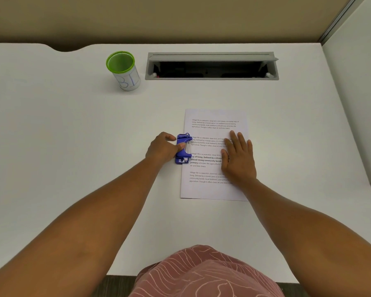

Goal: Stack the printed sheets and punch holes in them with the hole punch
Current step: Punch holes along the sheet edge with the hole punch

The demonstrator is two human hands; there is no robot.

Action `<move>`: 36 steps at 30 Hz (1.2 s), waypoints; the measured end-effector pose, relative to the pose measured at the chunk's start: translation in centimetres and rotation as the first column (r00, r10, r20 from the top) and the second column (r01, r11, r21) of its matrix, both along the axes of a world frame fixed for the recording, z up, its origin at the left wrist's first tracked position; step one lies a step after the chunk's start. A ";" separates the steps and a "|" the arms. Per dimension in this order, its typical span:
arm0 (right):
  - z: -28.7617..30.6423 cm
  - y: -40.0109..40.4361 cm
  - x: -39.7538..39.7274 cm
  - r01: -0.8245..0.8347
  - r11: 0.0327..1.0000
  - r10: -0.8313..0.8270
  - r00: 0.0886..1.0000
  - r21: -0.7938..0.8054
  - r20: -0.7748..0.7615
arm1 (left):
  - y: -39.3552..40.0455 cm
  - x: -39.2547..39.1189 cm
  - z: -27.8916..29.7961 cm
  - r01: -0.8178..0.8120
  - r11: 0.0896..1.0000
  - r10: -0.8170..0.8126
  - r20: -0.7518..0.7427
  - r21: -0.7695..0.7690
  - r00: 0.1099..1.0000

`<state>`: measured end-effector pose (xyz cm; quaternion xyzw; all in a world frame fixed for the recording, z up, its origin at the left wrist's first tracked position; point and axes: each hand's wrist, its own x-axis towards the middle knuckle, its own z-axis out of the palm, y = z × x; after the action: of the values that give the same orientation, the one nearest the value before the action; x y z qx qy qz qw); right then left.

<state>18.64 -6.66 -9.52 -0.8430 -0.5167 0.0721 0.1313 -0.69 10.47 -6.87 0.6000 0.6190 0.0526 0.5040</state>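
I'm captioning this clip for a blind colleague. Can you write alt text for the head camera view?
A left hand grips a blue hole punch at the left edge of printed sheets on a white desk, while the right hand rests flat on them. A green-rimmed cup stands farther back.

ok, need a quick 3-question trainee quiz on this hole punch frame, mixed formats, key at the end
1. True or false: the right hand lies flat on the printed sheets.
2. Which edge of the sheets does the blue hole punch sit on? A) left B) right C) far
3. Fill in: the left hand grips the ____.

Key: 1 true; 2 A; 3 hole punch
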 end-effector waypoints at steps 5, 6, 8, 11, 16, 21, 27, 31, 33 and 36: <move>0.0 -0.1 -0.1 0.001 1.000 -0.001 1.000 -0.002 0.004 | 0.1 -0.2 0.0 -0.011 0.999 0.011 0.009 -0.033 1.000; 0.0 0.0 -0.1 0.002 1.000 -0.002 1.000 0.002 0.005 | 0.1 -0.2 0.0 -0.016 0.999 0.016 0.014 -0.039 1.000; 0.0 0.0 -0.2 0.003 1.000 -0.003 1.000 0.004 0.004 | 0.2 -0.2 0.0 -0.020 0.999 0.021 0.013 -0.047 1.000; 0.0 0.0 -0.2 0.004 1.000 -0.004 1.000 -0.003 0.004 | 0.2 -0.2 0.1 -0.022 0.998 0.023 0.014 -0.053 1.000; 0.2 0.0 -0.2 0.009 1.000 -0.009 1.000 -0.012 -0.005 | 0.1 -0.2 0.2 -0.040 0.997 0.042 0.030 -0.068 0.999; 0.4 0.0 -0.2 0.003 1.000 -0.003 1.000 -0.019 -0.015 | -0.1 -0.2 0.5 -0.034 0.998 0.036 0.017 -0.057 0.999; 0.6 0.0 0.0 0.000 0.999 0.000 1.000 -0.035 -0.014 | -0.2 -0.2 1.4 -0.043 0.995 0.048 0.047 -0.095 0.998; 0.5 0.0 0.2 0.003 0.999 -0.004 1.000 -0.043 -0.024 | -0.1 -0.2 2.4 -0.031 0.985 0.042 0.059 -0.172 0.997; 0.5 0.1 0.2 0.002 0.999 -0.003 1.000 -0.047 -0.024 | -0.1 -0.2 3.0 -0.029 0.976 0.045 0.070 -0.218 0.997; 0.6 0.0 0.2 0.000 0.999 -0.001 1.000 -0.052 -0.025 | -0.2 -0.1 3.4 -0.024 0.964 0.046 0.078 -0.264 0.996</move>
<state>18.85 -6.63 -8.95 -0.8453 -0.5127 0.0961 0.1157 -0.81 10.24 -3.47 0.5142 0.6095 0.0040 0.6034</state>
